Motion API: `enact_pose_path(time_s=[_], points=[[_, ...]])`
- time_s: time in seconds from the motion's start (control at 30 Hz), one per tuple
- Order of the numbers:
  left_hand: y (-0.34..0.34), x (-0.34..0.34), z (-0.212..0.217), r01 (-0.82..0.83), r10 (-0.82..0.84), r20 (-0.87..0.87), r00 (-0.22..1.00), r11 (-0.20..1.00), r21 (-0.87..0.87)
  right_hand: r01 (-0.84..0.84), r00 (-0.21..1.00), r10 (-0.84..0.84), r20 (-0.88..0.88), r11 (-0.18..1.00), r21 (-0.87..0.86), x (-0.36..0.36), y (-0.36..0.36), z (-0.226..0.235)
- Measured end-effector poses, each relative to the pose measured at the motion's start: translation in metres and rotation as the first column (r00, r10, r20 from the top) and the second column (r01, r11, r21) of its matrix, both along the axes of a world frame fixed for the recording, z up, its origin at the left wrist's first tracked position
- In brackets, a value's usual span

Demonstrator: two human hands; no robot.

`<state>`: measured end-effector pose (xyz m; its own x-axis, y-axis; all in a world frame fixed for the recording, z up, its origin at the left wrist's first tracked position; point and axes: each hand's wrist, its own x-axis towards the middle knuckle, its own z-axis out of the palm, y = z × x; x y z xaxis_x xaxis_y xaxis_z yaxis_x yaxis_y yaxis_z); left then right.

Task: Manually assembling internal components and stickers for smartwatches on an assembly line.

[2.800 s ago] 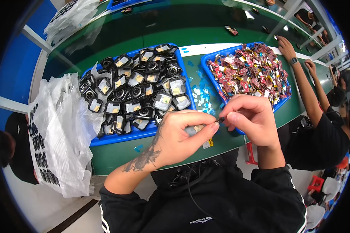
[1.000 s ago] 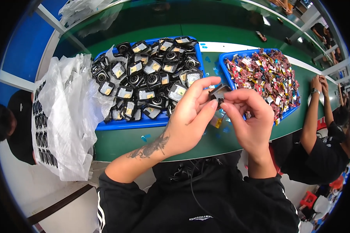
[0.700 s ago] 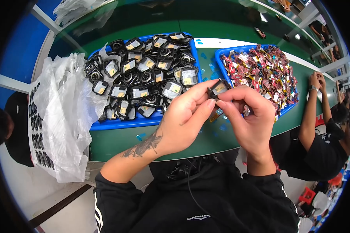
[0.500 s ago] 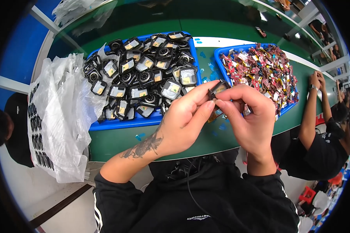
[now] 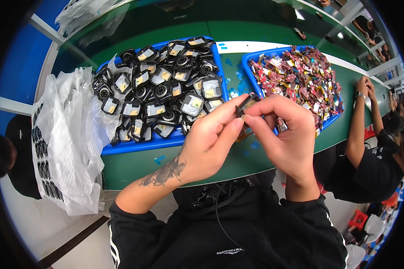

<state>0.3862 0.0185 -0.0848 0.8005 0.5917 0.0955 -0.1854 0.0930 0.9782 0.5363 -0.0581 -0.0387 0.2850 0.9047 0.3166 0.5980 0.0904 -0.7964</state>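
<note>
Head view: left hand [image 5: 211, 141] and right hand [image 5: 285, 134] pinch 1 small black part [image 5: 246, 103] over the table's near edge [image 5: 134, 168].

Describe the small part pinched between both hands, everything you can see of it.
The part is a small, flat, dark piece with a black rim and a tan or amber face, like the black modules heaped in the left tray. It looks like plastic. It is held tilted above the green table's near edge, between the two blue trays. The left hand's fingertips grip it from the left and below; the right hand's thumb and forefinger pinch its right side. Fingers hide most of it, so finer details cannot be told.
</note>
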Motion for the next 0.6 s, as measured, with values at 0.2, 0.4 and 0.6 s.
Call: enact_pose_path(time_s=[0.2,0.4,0.6], points=[[-0.006,0.001,0.006,0.039,-0.026,0.117,0.993,0.993,-0.114,0.038,0.981,-0.055,0.187,0.995,0.091,0.001,-0.005,0.001],[-0.007,0.002,0.006,0.057,-0.046,0.129,0.991,0.994,-0.089,-0.018,1.000,0.019,0.002,0.954,0.300,0.002,0.008,-0.010],[-0.004,0.010,0.007,-0.004,0.085,0.199,0.976,0.926,-0.377,-0.050,0.933,0.097,-0.346,0.989,0.141,0.011,0.016,-0.022]])
